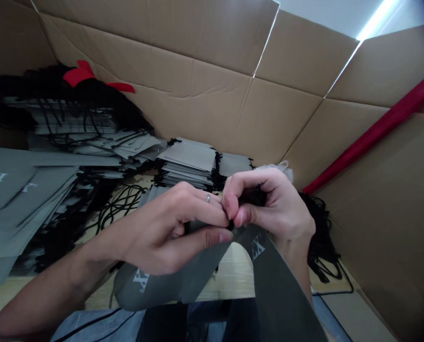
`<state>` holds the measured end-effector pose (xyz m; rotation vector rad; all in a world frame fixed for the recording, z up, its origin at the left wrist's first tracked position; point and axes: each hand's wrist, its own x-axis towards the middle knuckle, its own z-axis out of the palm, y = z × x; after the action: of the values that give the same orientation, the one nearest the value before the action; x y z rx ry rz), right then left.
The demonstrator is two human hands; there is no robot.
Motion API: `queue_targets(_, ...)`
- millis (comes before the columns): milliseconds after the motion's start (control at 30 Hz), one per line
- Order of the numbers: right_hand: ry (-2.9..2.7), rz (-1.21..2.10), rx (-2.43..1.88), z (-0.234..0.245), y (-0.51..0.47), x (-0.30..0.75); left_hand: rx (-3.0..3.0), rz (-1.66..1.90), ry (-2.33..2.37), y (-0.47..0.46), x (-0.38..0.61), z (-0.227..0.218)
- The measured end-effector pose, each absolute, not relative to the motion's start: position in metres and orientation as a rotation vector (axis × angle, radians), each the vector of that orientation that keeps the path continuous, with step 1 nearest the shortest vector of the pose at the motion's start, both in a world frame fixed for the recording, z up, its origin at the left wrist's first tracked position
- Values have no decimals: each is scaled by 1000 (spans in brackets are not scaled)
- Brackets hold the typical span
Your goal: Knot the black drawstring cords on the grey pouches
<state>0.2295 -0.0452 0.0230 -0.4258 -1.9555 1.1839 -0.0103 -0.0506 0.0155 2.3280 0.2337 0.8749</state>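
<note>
My left hand (169, 228) and my right hand (272, 209) meet in the middle of the view, both pinched on the top edge of a grey paper bag (205, 275) with white lettering. The bag is bent open and hangs down toward me. A black cord (229, 223) shows as a small dark spot between my right thumb and fingertips, at the bag's edge. A ring sits on one finger of my left hand.
Stacks of flat grey bags (190, 164) lie behind my hands, and taller piles (72, 123) with black cord handles to the left. More grey bags (15, 199) fill the left. Loose black cords (322, 247) lie at the right. Cardboard walls (205, 95) surround the wooden table (233, 275).
</note>
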Motion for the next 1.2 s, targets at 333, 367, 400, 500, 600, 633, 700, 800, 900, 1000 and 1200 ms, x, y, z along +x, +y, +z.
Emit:
queue_targets(333, -1994, 805, -633, 35, -53, 241, 2260, 843, 413, -42, -4, 13)
queue_targets(367, -2005, 757, -644, 36, -54, 240, 2259, 826, 421, -41, -5, 13)
queue_targets(400, -2014, 714, -657, 36, -55, 240, 2257, 818, 427, -40, -6, 13)
queue_targets(500, -2022, 656, -698, 35, -58, 239, 2240, 827, 454, -39, -5, 12)
queue_targets(600, -2014, 631, -725, 33, -61, 238, 2208, 881, 483, -38, -3, 10)
queue_targets(633, -2012, 621, -726, 32, -62, 237, 2193, 901, 487, -38, -3, 9)
queue_targets(700, -2005, 606, -703, 31, -60, 237, 2170, 937, 496, -38, -3, 9)
queue_targets(800, -1996, 592, -626, 28, -57, 236, 2147, 966, 502, -41, -3, 11)
queue_targets(900, -2004, 584, -584, 25, -55, 235, 2113, 958, 504, -43, -1, 14)
queue_targets(1000, -2005, 543, -620, 25, -57, 233, 2012, 1019, 472, -44, 3, 15)
queue_targets(1200, -2019, 484, -663, 27, -57, 236, 2112, 1039, 472, -40, 0, 11)
